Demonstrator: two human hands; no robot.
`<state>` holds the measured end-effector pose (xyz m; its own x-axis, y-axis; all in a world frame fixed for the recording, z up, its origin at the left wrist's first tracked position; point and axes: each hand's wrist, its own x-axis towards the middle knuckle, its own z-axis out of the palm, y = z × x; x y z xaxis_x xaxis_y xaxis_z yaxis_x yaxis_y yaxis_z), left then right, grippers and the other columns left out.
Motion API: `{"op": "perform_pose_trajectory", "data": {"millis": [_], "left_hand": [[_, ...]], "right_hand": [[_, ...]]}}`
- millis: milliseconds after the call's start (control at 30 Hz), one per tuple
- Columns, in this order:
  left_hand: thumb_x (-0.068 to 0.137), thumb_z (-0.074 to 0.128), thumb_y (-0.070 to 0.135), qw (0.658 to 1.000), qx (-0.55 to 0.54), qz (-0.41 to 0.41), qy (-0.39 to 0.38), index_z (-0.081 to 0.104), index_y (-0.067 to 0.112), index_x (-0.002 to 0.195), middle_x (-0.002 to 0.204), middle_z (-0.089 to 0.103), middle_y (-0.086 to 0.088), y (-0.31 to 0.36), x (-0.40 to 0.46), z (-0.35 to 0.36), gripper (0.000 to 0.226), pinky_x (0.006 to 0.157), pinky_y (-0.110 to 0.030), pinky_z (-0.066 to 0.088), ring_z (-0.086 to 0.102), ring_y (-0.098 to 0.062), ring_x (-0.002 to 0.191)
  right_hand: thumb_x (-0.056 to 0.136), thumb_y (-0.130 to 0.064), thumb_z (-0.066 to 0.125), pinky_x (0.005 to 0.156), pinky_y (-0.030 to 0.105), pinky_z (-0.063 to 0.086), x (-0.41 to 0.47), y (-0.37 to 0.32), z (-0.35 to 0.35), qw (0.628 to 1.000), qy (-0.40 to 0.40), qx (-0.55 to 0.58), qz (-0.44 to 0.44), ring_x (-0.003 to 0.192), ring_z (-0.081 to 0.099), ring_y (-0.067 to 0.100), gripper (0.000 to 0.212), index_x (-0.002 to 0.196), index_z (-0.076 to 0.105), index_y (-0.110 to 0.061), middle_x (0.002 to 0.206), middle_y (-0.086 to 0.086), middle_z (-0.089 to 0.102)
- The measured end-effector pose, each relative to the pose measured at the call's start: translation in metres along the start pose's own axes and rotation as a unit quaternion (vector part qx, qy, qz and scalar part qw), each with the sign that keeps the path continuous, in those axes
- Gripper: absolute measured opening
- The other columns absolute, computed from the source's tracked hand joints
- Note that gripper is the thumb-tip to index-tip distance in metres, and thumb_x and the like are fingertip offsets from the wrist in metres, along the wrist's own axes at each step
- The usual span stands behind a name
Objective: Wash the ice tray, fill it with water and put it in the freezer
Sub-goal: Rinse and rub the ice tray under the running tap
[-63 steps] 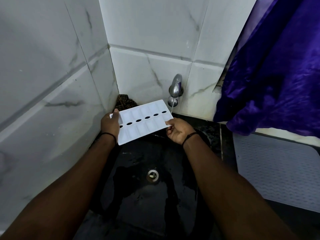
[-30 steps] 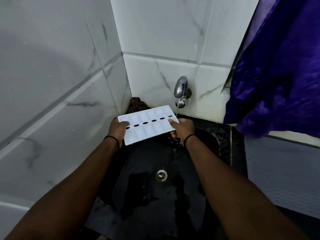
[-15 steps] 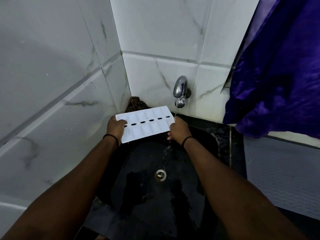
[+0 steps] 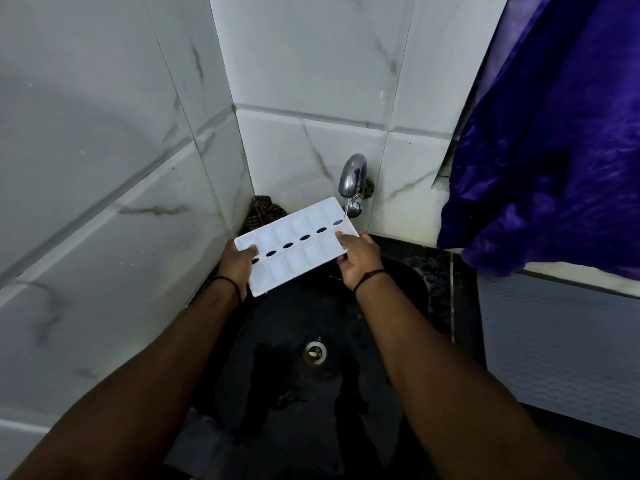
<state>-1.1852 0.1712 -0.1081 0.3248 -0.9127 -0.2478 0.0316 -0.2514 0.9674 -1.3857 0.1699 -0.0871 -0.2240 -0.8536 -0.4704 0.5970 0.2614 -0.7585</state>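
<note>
Tray (image 4: 294, 245) was held level above the sink (image 4: 398, 292), left hand (image 4: 235, 263) gripping its 9 o'clock end, right hand (image 4: 356, 259) its 3 o'clock end under the tap (image 4: 351, 178). Tilting would probably spill water.

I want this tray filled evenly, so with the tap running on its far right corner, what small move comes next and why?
Probably slide the ice tray rightward so the next cells pass under the tap. The thin stream lands only at its far right end, while the left hand and right hand hold both ends over the sink.
</note>
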Motion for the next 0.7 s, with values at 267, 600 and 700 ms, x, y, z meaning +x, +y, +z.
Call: {"op": "perform_pose_trajectory", "data": {"millis": [267, 600, 700], "left_hand": [[0.093, 0.048, 0.006, 0.996, 0.009, 0.009, 0.087, 0.054, 0.003, 0.120, 0.113, 0.060, -0.018, -0.005, 0.009, 0.004, 0.028, 0.082, -0.036, 0.049, 0.057, -0.024, 0.090], [0.090, 0.049, 0.005, 0.991, 0.032, 0.004, 0.130, 0.055, -0.001, 0.114, 0.115, 0.062, -0.021, -0.005, 0.014, 0.012, 0.026, 0.085, -0.036, 0.050, 0.062, -0.031, 0.097], [0.090, 0.050, 0.006, 0.990, 0.038, 0.005, 0.137, 0.055, -0.001, 0.114, 0.115, 0.061, -0.021, -0.006, 0.015, 0.013, 0.025, 0.089, -0.039, 0.050, 0.061, -0.036, 0.104]], "right_hand": [[0.074, 0.020, 0.019, 0.070, 0.035, 0.049, -0.010, -0.001, 0.002, 0.998, -0.035, 0.048, 0.013, 0.082, 0.059, 0.032, 0.053, 0.102, 0.058, -0.003, 0.097, 0.015, 0.062], [0.082, 0.000, 0.075, 0.062, 0.031, 0.055, 0.012, 0.002, 0.000, 0.990, 0.055, -0.110, -0.067, 0.062, 0.060, 0.018, 0.015, 0.079, 0.063, -0.008, 0.084, 0.014, 0.067], [0.087, -0.002, 0.067, 0.053, 0.025, 0.052, 0.016, -0.001, -0.002, 0.987, 0.064, -0.133, -0.063, 0.065, 0.060, 0.018, 0.021, 0.074, 0.057, -0.015, 0.081, 0.009, 0.066]]}}
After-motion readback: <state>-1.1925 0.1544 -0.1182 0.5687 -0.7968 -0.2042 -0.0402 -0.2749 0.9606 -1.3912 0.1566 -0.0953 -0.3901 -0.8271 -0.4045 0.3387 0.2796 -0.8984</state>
